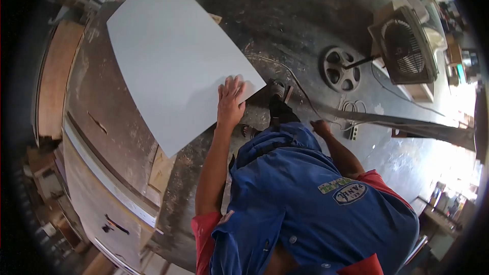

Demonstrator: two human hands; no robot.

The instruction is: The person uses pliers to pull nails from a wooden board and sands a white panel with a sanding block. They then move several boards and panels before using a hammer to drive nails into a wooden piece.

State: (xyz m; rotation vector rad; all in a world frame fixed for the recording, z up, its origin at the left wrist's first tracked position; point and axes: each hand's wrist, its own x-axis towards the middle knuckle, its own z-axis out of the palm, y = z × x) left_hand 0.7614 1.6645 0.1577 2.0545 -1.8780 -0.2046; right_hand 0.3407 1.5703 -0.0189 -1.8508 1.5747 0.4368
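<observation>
A large white panel point(168, 56) lies flat, partly over the worktable, with one corner sticking out toward my body. My left hand point(232, 103) rests palm down on it near the closest edge, fingers stretched out and slightly apart. Down by my hip, my right hand point(321, 128) hangs beside the blue shirt point(305, 193), away from the panel. Its fingers are dark and partly turned from view, so I cannot make out whether they hold anything.
The brown worktable point(102, 86) carries a long metal-edged strip point(107, 173) and a small dark tool point(116, 224). On the floor at right stand a fan point(405, 46) with a round base point(342, 69) and a power strip point(353, 131). A cable point(290, 74) runs past my feet.
</observation>
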